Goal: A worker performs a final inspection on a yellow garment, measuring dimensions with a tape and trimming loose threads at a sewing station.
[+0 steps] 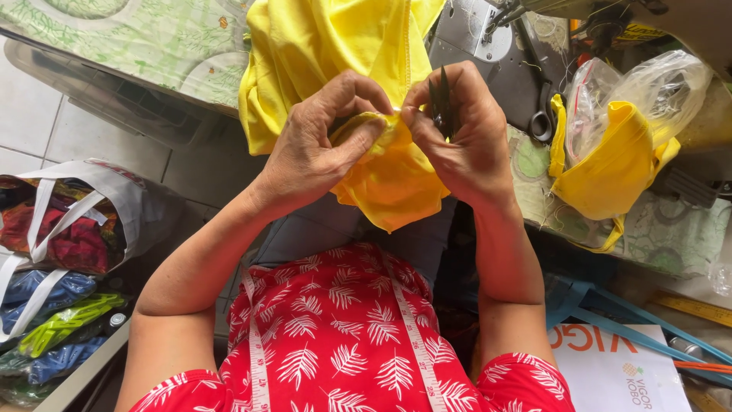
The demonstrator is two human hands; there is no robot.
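While smooth yellow fabric [381, 164] is pinched, a fold is gathered at chest height.
Its crumpled edge is gripped by the left hand [313, 149]; dark slim snips [442, 103] and cloth are clamped by the right hand [461, 133] beside a sewing machine [488, 46].

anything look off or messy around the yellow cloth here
Nothing looks damaged or spilled. The left hand and right hand pinch a seam of the yellow cloth, with small snips in the right hand. A little untidy: loose threads lie on the sewing table near the scissors.
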